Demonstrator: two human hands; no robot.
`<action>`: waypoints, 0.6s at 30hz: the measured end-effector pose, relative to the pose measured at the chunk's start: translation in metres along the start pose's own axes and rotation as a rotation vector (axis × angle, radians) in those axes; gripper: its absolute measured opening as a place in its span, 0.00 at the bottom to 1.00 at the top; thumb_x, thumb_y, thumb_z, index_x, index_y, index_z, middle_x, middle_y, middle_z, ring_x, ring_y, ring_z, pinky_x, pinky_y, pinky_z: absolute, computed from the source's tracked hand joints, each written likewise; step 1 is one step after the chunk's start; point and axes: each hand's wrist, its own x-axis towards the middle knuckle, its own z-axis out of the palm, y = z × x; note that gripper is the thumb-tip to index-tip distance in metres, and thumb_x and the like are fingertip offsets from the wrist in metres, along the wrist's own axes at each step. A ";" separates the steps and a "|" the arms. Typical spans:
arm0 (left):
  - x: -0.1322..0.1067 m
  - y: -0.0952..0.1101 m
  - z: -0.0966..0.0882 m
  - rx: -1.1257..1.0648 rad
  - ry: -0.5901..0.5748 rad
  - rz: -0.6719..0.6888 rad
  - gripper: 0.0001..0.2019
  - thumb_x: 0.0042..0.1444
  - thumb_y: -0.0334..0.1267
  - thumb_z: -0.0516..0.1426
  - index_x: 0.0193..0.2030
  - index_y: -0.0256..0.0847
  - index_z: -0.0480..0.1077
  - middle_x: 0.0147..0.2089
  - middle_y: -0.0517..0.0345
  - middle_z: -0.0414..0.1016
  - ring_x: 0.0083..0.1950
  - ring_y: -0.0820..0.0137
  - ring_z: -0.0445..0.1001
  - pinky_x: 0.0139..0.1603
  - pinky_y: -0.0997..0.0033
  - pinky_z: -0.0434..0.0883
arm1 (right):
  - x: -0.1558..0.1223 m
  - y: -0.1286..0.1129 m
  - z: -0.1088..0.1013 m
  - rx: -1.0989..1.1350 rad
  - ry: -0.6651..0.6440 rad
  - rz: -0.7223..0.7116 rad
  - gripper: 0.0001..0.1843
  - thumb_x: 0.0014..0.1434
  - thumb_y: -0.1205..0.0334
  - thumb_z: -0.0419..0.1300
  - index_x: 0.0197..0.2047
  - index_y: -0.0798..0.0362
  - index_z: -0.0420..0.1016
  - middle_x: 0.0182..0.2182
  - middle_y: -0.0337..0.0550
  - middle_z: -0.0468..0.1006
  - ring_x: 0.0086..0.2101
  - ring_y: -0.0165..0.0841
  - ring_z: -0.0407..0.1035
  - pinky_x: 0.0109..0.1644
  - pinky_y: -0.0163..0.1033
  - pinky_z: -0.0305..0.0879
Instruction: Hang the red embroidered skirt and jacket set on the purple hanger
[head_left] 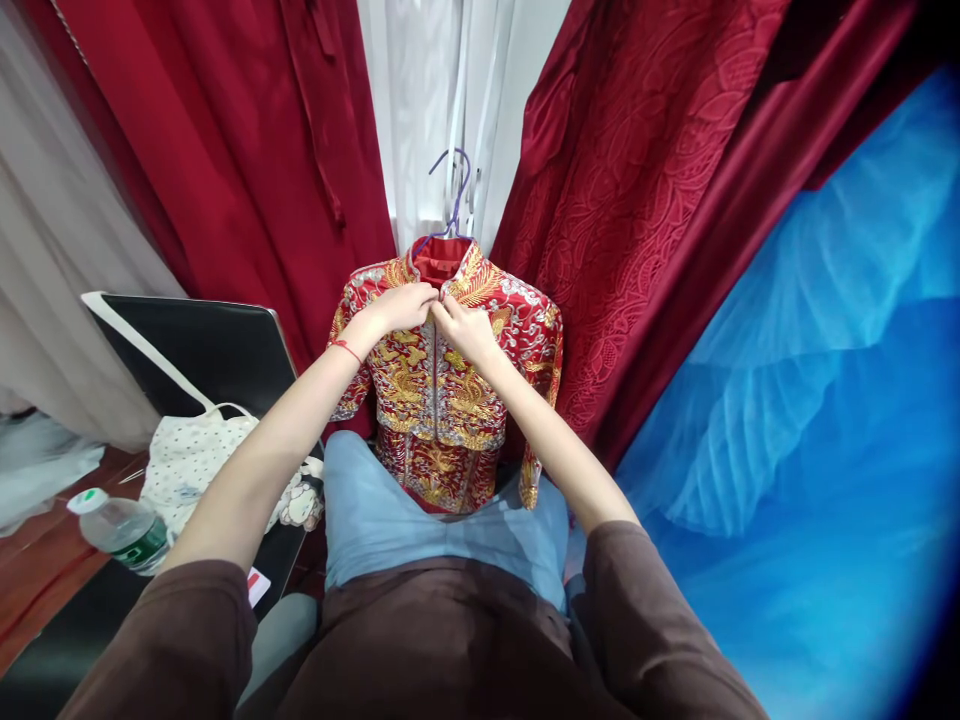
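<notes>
A red jacket [450, 400] with gold and silver embroidery hangs on a purple hanger [454, 195] in front of me. Both hands meet at its front opening just below the collar. My left hand [401, 305], a red string on the wrist, pinches the left edge of the jacket front. My right hand [463, 325] pinches the right edge beside it. The fingertips of both hands touch at the top fastening, which they hide.
Red garments [645, 200] hang left and right, a white one [442, 100] behind, a blue gauzy dress [810, 400] at right. At left a black chair [217, 345] carries a white spotted bag [187, 460] and a plastic water bottle [124, 530].
</notes>
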 end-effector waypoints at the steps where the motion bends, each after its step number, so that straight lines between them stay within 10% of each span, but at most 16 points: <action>1: 0.000 0.001 -0.001 -0.004 -0.009 0.000 0.14 0.62 0.32 0.47 0.41 0.38 0.74 0.46 0.46 0.79 0.47 0.60 0.76 0.49 0.62 0.70 | 0.000 0.003 0.001 -0.031 -0.007 -0.059 0.26 0.74 0.67 0.34 0.64 0.57 0.65 0.54 0.57 0.75 0.44 0.36 0.72 0.42 0.38 0.62; 9: -0.005 0.000 -0.002 -0.014 -0.041 -0.061 0.13 0.64 0.33 0.47 0.38 0.39 0.72 0.41 0.48 0.79 0.41 0.63 0.76 0.43 0.65 0.69 | 0.002 0.014 0.001 -0.210 0.075 -0.309 0.24 0.72 0.73 0.35 0.59 0.66 0.68 0.38 0.54 0.78 0.36 0.34 0.71 0.36 0.38 0.61; 18: -0.010 0.003 0.003 -0.030 -0.002 -0.083 0.13 0.61 0.29 0.47 0.41 0.38 0.73 0.44 0.49 0.79 0.45 0.63 0.76 0.47 0.65 0.70 | 0.007 0.007 -0.002 -0.281 0.090 -0.312 0.21 0.72 0.74 0.36 0.55 0.63 0.68 0.43 0.55 0.77 0.36 0.33 0.71 0.34 0.38 0.58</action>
